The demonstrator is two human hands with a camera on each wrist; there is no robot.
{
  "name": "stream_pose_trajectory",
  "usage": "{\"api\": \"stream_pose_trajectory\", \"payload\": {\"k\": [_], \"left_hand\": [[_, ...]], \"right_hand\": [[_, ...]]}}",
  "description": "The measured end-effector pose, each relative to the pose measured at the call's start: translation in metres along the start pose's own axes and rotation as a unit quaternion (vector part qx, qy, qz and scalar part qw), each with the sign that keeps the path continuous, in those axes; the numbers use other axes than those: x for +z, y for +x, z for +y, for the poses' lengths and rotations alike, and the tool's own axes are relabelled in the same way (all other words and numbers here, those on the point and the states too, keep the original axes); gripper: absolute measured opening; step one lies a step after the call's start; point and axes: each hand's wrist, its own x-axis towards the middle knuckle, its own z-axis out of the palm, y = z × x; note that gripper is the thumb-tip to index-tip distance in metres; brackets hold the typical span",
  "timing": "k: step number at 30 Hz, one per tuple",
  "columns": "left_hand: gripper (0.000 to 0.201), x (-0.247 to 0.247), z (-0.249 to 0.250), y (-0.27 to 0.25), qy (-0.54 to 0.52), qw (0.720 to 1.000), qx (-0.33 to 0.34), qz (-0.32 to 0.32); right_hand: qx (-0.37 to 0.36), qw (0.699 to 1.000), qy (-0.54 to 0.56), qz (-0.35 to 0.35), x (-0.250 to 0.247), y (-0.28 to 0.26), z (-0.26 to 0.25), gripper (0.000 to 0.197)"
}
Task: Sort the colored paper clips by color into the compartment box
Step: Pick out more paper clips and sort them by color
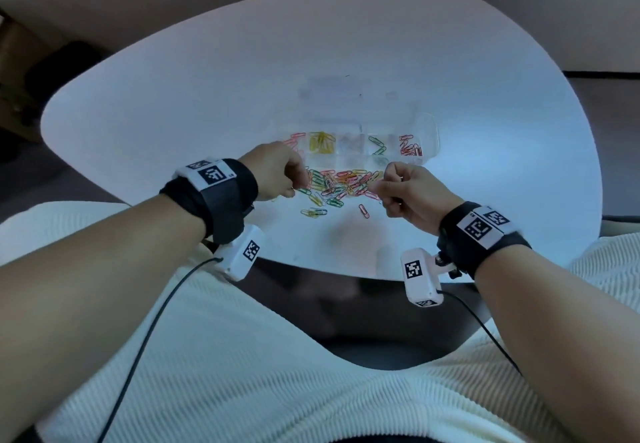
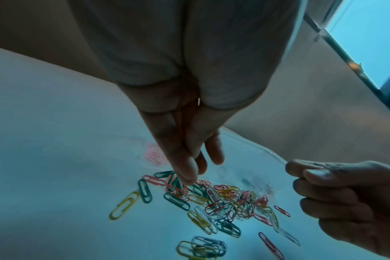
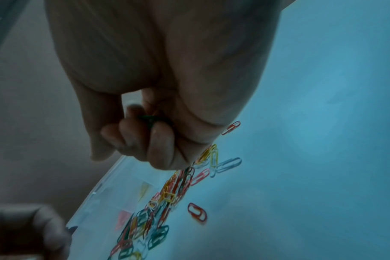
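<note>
A mixed pile of colored paper clips [image 1: 343, 182] lies on the white table just in front of the clear compartment box [image 1: 429, 130]. The box holds pink [image 1: 294, 139], yellow [image 1: 322, 142], green [image 1: 377, 144] and red clips [image 1: 410, 146] in separate compartments. My left hand [image 2: 193, 173] points down with straight fingers, its tips touching green and red clips at the pile's [image 2: 229, 198] left edge. My right hand [image 3: 131, 139] hovers curled at the pile's right end, and its fingers grip a dark green clip [image 3: 149, 119] against the palm.
Stray clips lie nearer me: a red one [image 1: 363, 210] and a yellow-green cluster [image 1: 313, 212]. The table's front edge [image 1: 311, 266] is close to my lap. Both wrist cameras trail black cables.
</note>
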Motion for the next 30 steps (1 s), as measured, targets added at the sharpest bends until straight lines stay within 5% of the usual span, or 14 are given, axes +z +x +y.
{"api": "stream_pose_trajectory", "payload": {"k": [3,5,10,18,21,30], "left_hand": [[0.036,0.006,0.0,0.007,-0.032,0.999,0.025,-0.018],[0.037,0.014,0.008,0.009,0.011,0.999,0.038,-0.014],[0.022,0.035,0.018,0.015,0.097,0.994,0.056,0.01],[0.022,0.025,-0.012,0.023,0.239,0.969,0.032,0.052],[0.023,0.028,-0.015,0.026,0.265,0.963,0.034,0.043],[0.02,0.037,-0.011,0.035,0.359,0.93,0.062,0.044]], "right_hand": [[-0.003,0.999,-0.051,0.008,0.006,0.001,0.0,0.055],[-0.022,0.981,-0.19,0.036,0.013,0.004,0.001,0.051],[-0.078,0.845,-0.525,0.073,0.045,0.012,0.01,0.011],[-0.077,0.755,-0.642,0.111,0.067,0.023,0.018,0.019],[-0.077,0.755,-0.641,0.117,0.066,0.025,0.019,0.017],[-0.08,0.818,-0.546,0.164,0.057,0.015,0.023,0.012]]}}
